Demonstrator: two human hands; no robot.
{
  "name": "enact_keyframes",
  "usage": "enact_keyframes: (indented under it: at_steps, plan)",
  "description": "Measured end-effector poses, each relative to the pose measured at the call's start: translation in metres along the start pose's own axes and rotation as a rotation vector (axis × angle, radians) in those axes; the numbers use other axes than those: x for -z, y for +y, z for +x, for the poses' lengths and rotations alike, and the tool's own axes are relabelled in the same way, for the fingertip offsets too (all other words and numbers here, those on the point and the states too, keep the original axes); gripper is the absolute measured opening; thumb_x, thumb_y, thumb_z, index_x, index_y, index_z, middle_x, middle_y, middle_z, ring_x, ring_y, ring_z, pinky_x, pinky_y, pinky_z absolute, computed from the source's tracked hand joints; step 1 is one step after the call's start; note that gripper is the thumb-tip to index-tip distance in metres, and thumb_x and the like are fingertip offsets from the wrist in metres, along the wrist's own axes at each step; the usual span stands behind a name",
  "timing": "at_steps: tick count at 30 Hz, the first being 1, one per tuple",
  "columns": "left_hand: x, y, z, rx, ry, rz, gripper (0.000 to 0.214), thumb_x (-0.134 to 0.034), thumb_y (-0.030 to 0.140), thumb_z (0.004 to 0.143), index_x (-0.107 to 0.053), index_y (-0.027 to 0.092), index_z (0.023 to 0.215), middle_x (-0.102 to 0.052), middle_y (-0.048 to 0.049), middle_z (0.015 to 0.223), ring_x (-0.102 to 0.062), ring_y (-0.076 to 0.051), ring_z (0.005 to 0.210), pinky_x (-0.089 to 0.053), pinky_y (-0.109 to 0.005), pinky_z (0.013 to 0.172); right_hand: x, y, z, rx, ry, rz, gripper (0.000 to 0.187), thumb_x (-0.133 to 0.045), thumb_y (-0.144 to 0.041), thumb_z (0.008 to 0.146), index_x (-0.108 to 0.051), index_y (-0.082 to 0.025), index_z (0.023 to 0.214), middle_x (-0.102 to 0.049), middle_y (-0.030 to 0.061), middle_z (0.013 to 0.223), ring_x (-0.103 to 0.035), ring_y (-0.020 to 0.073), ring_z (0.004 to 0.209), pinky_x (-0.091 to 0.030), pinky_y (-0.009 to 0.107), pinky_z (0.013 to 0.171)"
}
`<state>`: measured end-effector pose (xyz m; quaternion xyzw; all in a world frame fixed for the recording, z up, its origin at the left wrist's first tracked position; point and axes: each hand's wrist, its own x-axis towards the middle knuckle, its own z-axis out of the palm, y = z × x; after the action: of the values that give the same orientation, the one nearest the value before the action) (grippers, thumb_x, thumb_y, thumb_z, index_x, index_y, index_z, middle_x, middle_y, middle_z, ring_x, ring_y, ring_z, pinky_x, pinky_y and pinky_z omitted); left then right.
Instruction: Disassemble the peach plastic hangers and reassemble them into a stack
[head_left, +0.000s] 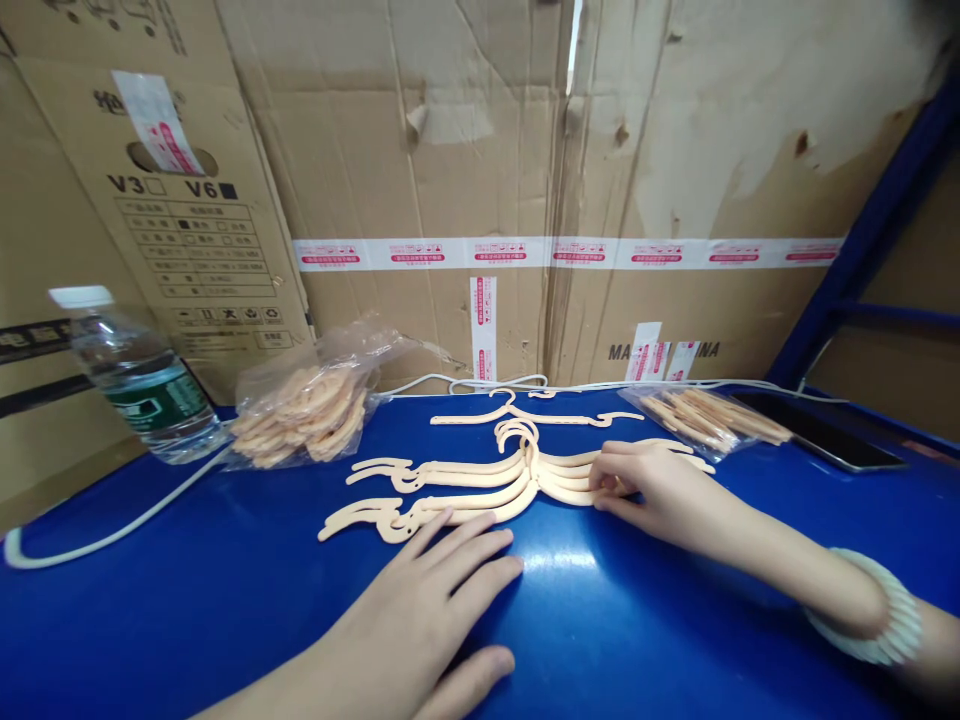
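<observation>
Several cream plastic hangers (480,480) lie overlapped on the blue table, their hooks bunched together at the middle. My left hand (442,590) rests in front of them with fingers spread, its fingertips at the lower left arm of the nearest hanger. On the right side, my right hand (645,490) pinches the right arms of the stacked hangers between thumb and fingers. Just behind the stack lies a separate hanger (480,416), with a small loose hook-shaped piece (553,394) beyond it.
At the left, a clear bag of cream parts (307,410) sits beside a water bottle (150,380). Another bag of cream parts (697,415) and a dark phone (825,430) lie at the right. A white cable (112,535) crosses the blue table (225,600). Cardboard (420,180) walls the back.
</observation>
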<state>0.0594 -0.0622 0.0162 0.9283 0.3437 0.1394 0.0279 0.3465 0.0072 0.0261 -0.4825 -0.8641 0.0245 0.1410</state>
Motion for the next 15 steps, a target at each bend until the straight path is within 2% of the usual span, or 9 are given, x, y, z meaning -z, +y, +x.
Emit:
enact_keyframes:
  at_steps: [5, 11, 15]
  plan:
    - [-0.0013, -0.0017, -0.0010, 0.006, 0.002, 0.032, 0.042, -0.052, 0.039, 0.094, -0.052, 0.029, 0.134, -0.046, -0.0043, 0.149, -0.042, -0.028, 0.137, -0.031, -0.055, 0.113, -0.0028, 0.0002, -0.0015, -0.004, 0.022, -0.001, 0.012, -0.064, -0.008, 0.079, -0.065, -0.018, 0.084, -0.066, 0.0031, 0.085, -0.061, 0.0187, 0.073, -0.041, 0.028, 0.065]
    - [0.0004, -0.0019, 0.0029, 0.016, 0.001, 0.042, 0.041, -0.054, 0.039, 0.093, -0.053, 0.029, 0.133, -0.047, -0.0041, 0.148, -0.043, -0.028, 0.137, -0.034, -0.055, 0.112, -0.0055, -0.0015, -0.0020, 0.007, 0.040, -0.034, 0.010, -0.062, -0.009, 0.081, -0.062, -0.018, 0.084, -0.066, 0.0039, 0.088, -0.061, 0.0196, 0.075, -0.042, 0.029, 0.067]
    - [0.0014, 0.0003, -0.0024, -0.055, 0.124, -0.009, 0.036, -0.051, 0.028, 0.093, -0.055, 0.027, 0.129, -0.056, -0.0053, 0.140, -0.050, -0.025, 0.130, -0.038, -0.048, 0.111, -0.0059, -0.0023, -0.0029, 0.019, 0.031, -0.020, 0.011, -0.059, -0.009, 0.082, -0.062, -0.018, 0.087, -0.065, 0.0048, 0.091, -0.061, 0.0190, 0.076, -0.043, 0.029, 0.067]
